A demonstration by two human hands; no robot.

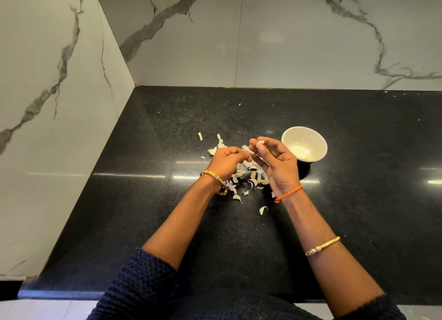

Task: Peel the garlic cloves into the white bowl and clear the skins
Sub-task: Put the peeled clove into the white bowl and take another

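My right hand (275,161) pinches a pale garlic clove (260,142) between thumb and fingertips, raised above the black counter (143,200). My left hand (227,160) is curled just to its left, fingertips close to the clove; whether it pinches a strip of skin I cannot tell. Below and between both hands lies a heap of garlic skins and cloves (248,176). A white bowl (319,140) stands right of my right hand, with peeled garlic (300,151) at its bottom.
Loose skin scraps lie scattered around the heap, one (200,136) at the far left and one (262,209) nearer me. Marble walls (71,104) close the counter at the left and back. The counter's front edge runs near my body.
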